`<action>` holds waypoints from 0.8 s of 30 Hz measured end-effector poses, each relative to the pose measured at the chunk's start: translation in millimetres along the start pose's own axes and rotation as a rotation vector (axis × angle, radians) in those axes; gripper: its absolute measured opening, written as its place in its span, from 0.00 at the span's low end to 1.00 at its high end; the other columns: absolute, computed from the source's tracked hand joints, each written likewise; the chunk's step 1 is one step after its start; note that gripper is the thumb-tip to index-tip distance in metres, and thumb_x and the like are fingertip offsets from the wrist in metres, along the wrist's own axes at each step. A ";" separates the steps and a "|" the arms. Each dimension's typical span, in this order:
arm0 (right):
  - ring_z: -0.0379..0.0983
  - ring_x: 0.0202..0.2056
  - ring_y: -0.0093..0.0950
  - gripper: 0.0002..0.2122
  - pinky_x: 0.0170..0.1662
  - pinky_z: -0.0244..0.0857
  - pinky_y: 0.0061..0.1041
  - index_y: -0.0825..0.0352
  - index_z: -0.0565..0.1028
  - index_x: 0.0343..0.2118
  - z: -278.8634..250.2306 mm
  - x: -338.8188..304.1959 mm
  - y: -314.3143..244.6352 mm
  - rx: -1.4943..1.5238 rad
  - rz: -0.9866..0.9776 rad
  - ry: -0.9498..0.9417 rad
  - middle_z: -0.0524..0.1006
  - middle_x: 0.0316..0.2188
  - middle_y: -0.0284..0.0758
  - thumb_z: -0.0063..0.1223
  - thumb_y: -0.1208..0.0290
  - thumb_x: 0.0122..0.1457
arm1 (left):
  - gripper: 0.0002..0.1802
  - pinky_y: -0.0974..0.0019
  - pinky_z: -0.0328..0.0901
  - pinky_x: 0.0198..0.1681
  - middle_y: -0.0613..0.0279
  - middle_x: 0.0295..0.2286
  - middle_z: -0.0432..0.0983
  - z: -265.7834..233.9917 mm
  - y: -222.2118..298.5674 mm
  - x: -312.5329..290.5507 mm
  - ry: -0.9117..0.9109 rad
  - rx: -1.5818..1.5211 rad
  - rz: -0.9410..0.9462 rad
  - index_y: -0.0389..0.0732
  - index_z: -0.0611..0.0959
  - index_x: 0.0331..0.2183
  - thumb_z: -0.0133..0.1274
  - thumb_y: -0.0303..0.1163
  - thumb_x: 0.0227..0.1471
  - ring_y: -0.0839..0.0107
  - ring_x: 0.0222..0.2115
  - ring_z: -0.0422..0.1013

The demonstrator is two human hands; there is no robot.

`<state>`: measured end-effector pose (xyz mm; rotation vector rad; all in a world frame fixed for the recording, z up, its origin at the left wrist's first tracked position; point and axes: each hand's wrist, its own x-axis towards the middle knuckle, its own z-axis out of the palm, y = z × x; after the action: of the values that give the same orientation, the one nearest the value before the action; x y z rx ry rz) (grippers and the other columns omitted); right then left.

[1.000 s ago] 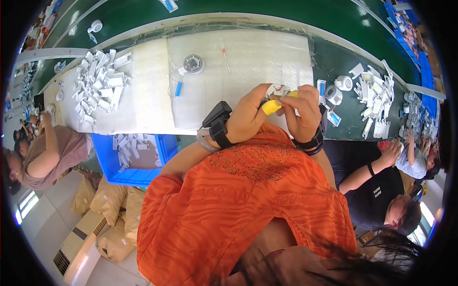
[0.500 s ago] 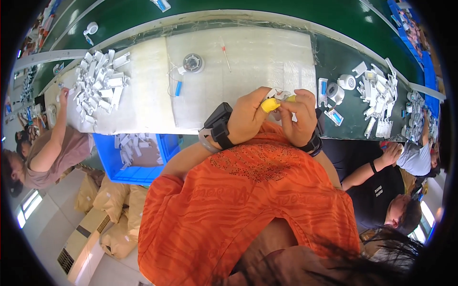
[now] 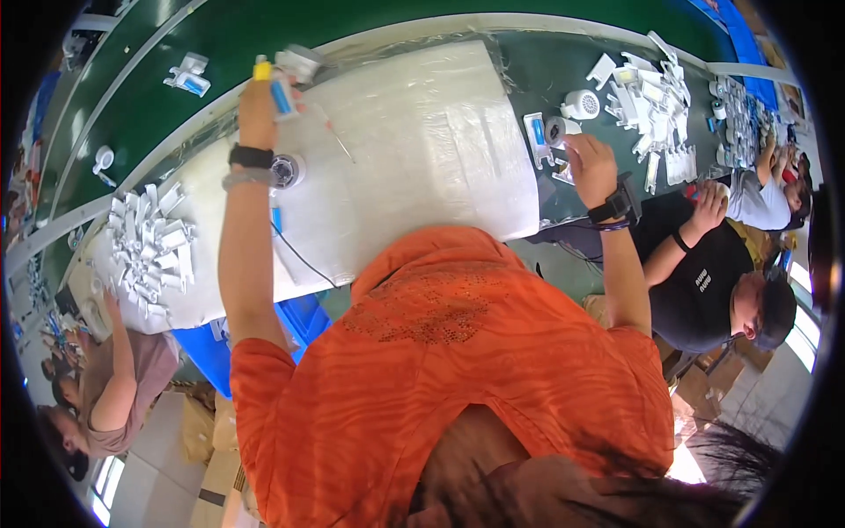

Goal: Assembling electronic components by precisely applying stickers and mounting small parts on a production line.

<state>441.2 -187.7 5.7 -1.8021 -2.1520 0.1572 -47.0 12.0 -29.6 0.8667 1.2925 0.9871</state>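
Fingers of the left hand [image 3: 257,99] are curled closed around a small white-and-blue part [image 3: 282,92] with a yellow piece [image 3: 261,69] at its top — the arm is stretched far out over the white padded mat [image 3: 422,132], up near the mat's far edge, where a white round part [image 3: 299,62] sits just beside the hand. A dark wristband [image 3: 252,157] circles that wrist, and a small round grey-and-white unit [image 3: 286,170] lies on the mat close by it. The right hand [image 3: 590,167] rests at the mat's right edge on the green table [image 3: 528,62], fingers loosely bent; whether it grips anything cannot be told. Just beyond it lie a white rectangular part with a blue stripe [image 3: 536,134] and a round white fan-like part [image 3: 581,104]. A heap of white parts [image 3: 150,246] covers the mat's left end.
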 end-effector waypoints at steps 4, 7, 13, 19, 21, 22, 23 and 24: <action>0.73 0.37 0.37 0.14 0.38 0.64 0.36 0.62 0.77 0.34 0.6 4.7 7.2 -0.102 -0.219 0.064 0.76 0.33 0.33 0.56 0.82 0.42 | 0.20 0.64 0.70 0.39 0.53 0.42 0.76 -118.2 -50.6 60.6 0.222 0.779 0.217 0.32 0.74 0.45 0.40 0.37 0.60 0.64 0.40 0.73; 0.72 0.37 0.35 0.14 0.40 0.63 0.34 0.60 0.76 0.33 11.1 -7.3 2.5 -0.124 -0.254 0.005 0.75 0.32 0.32 0.56 0.82 0.40 | 0.21 0.66 0.66 0.45 0.53 0.45 0.74 -50.3 -52.3 39.8 0.519 0.391 0.322 0.33 0.74 0.49 0.43 0.34 0.57 0.64 0.45 0.70; 0.72 0.38 0.34 0.15 0.40 0.62 0.35 0.57 0.77 0.35 25.5 -64.2 28.9 -0.124 0.196 -0.039 0.75 0.33 0.30 0.55 0.80 0.41 | 0.17 0.69 0.66 0.46 0.64 0.44 0.75 55.6 -21.4 -112.1 -0.132 0.176 -0.011 0.42 0.78 0.48 0.42 0.35 0.60 0.76 0.43 0.71; 0.70 0.40 0.33 0.14 0.44 0.61 0.36 0.57 0.78 0.37 12.1 -59.8 19.2 -0.381 -0.143 0.033 0.74 0.40 0.33 0.50 0.77 0.46 | 0.15 0.70 0.67 0.42 0.61 0.41 0.75 105.5 -33.4 -162.5 -0.461 0.111 -0.175 0.39 0.78 0.45 0.43 0.30 0.59 0.73 0.38 0.73; 0.70 0.41 0.33 0.12 0.45 0.61 0.36 0.58 0.79 0.36 16.6 -58.8 37.5 -0.401 -0.173 0.029 0.73 0.41 0.33 0.50 0.75 0.46 | 0.15 0.70 0.66 0.42 0.61 0.41 0.76 117.7 -30.0 -166.2 -0.524 0.124 -0.230 0.38 0.78 0.45 0.42 0.28 0.58 0.73 0.38 0.73; 0.69 0.42 0.33 0.11 0.46 0.60 0.37 0.58 0.79 0.34 18.4 -59.0 47.5 -0.415 -0.214 0.019 0.73 0.41 0.34 0.50 0.74 0.47 | 0.15 0.70 0.66 0.42 0.61 0.41 0.76 121.7 -27.5 -168.2 -0.532 0.129 -0.225 0.38 0.78 0.45 0.42 0.28 0.58 0.73 0.38 0.73; 0.69 0.43 0.33 0.08 0.47 0.60 0.36 0.59 0.79 0.31 12.0 -54.3 50.5 -0.415 -0.223 -0.010 0.73 0.41 0.34 0.52 0.71 0.47 | 0.15 0.70 0.66 0.42 0.62 0.40 0.76 124.8 -25.0 -170.2 -0.542 0.137 -0.224 0.38 0.78 0.45 0.41 0.28 0.58 0.73 0.38 0.73; 0.69 0.43 0.33 0.08 0.47 0.60 0.36 0.59 0.79 0.31 8.2 -51.3 50.4 -0.417 -0.219 -0.004 0.73 0.41 0.34 0.52 0.71 0.47 | 0.16 0.70 0.66 0.42 0.62 0.40 0.75 126.4 -23.5 -172.0 -0.551 0.144 -0.224 0.38 0.78 0.45 0.41 0.27 0.58 0.73 0.38 0.73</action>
<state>493.3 -226.8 -25.8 -1.7428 -2.5060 -0.3658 79.0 -154.1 21.8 0.9933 0.9626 0.4344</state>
